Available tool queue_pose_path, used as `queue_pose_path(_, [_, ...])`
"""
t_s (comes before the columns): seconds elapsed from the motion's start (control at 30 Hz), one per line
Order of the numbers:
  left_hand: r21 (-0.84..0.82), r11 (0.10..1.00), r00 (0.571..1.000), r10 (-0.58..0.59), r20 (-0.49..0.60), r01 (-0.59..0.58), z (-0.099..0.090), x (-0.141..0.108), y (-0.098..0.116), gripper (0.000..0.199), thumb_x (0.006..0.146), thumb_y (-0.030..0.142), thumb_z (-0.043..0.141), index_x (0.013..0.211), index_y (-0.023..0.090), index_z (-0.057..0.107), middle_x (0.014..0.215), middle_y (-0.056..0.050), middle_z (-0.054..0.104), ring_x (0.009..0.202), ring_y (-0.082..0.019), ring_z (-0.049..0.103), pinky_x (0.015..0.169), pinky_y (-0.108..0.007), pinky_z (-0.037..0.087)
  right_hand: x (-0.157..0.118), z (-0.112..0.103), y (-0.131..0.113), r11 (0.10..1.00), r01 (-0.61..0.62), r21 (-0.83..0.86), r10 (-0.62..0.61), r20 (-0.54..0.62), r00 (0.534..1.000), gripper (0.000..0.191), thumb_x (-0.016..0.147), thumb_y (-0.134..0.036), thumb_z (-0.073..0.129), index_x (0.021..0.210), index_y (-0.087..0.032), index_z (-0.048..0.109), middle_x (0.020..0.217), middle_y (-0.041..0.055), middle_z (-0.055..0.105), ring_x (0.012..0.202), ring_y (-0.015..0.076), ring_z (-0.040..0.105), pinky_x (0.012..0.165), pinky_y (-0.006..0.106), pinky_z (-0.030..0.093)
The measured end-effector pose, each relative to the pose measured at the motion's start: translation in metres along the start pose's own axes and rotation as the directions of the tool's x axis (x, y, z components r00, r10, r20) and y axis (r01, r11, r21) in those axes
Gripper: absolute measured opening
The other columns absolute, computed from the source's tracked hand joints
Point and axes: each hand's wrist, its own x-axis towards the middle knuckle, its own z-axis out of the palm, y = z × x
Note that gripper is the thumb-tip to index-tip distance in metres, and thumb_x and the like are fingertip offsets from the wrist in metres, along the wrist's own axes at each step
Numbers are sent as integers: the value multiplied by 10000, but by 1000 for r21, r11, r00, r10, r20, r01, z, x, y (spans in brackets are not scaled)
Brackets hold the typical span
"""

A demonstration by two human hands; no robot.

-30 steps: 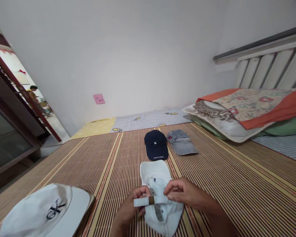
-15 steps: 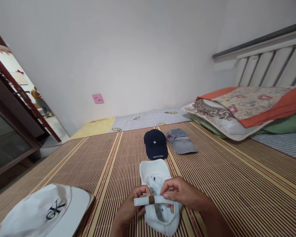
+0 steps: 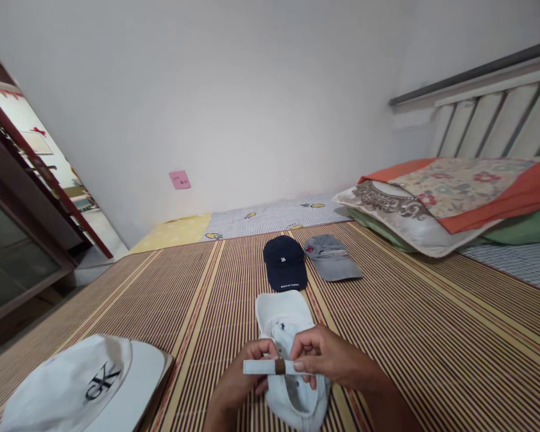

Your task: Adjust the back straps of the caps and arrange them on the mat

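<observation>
A pale blue baseball cap (image 3: pixel 284 312) lies on the striped mat, its brim pointing away from me and its back opening toward me. Across that opening runs its adjustable strap (image 3: pixel 257 367), with a brown keeper loop (image 3: pixel 279 366) at the middle. My left hand (image 3: pixel 247 372) is closed on the strap just left of the loop, its fingertips partly behind it. Thumb and fingers of my right hand (image 3: pixel 319 354) pinch the strap right of the loop. Beyond the brim sit a navy cap (image 3: pixel 284 264) and a grey cap (image 3: pixel 332 258), side by side.
A white cap (image 3: pixel 72 384) with black letters lies at the near left on the mat (image 3: pixel 198 282). Pillows (image 3: pixel 432 234) and an orange floral cloth (image 3: pixel 513 180) are stacked at the right, below a radiator (image 3: pixel 490 120). A pink note (image 3: pixel 180 179) is on the wall.
My right fingers have shifted slightly left along the strap, closer to the brown loop. The loop sits a little further right. The figure in the doorway is almost out of sight.
</observation>
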Motion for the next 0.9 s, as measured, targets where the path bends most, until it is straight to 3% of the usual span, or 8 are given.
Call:
queue_pose_path(0.27, [17,1000,1000,6,4,-6,-1,2,-2,556,741,677,803,677,194,536,482,101,416,363,-27,246,366,-197,149,2,0,3,1000,-9,8,9,-7,1000,229,758,-360,823,780,-161,713,578,-30,674,485,104,594,495,208,493])
queue_pose_path(0.37, [16,1000,1000,20,-2,-20,-6,3,-5,518,813,662,749,761,159,636,506,73,487,347,-30,319,363,-184,189,1,1,3,1000,-10,8,10,-14,1000,234,762,-371,813,786,-162,710,575,-34,667,479,102,584,503,218,499])
queue_pose_path(0.47, [-9,998,994,53,-100,-54,-15,0,-5,574,911,685,603,1056,144,728,844,-72,746,376,-44,461,356,-184,282,0,2,-1,1000,-6,7,6,-21,1000,219,765,-364,801,793,-168,708,574,-41,657,479,99,580,511,222,500])
queue_pose_path(0.53, [-38,994,983,92,-159,-99,-21,-4,-3,647,928,729,524,1169,162,721,1120,-157,765,397,-34,484,348,-182,294,-1,1,-3,1000,-3,-6,3,-25,1000,210,771,-361,795,800,-171,711,586,-40,659,487,99,588,516,219,493])
queue_pose_path(0.63, [-16,995,991,100,-84,-101,-28,-12,3,690,886,762,567,1229,180,710,1228,-195,742,391,-18,477,332,-167,259,-1,0,-3,1000,0,-21,-1,-21,1000,226,776,-380,793,812,-171,716,617,-38,662,497,98,598,531,221,494])
queue_pose_path(0.8, [68,998,998,10,60,-14,-25,-22,17,601,766,627,816,1200,221,728,1229,-130,737,415,-5,506,353,-151,332,-2,-2,-3,1000,3,-7,-3,-15,1000,266,783,-409,802,847,-161,727,670,-22,670,554,116,609,561,238,480])
queue_pose_path(0.9, [104,994,998,-28,60,21,-21,-23,23,545,694,546,897,1098,206,761,960,-38,747,414,-15,480,362,-151,357,-4,-3,-7,997,21,-73,-25,-46,999,222,796,-360,793,874,-157,749,692,-19,671,618,111,588,589,222,404])
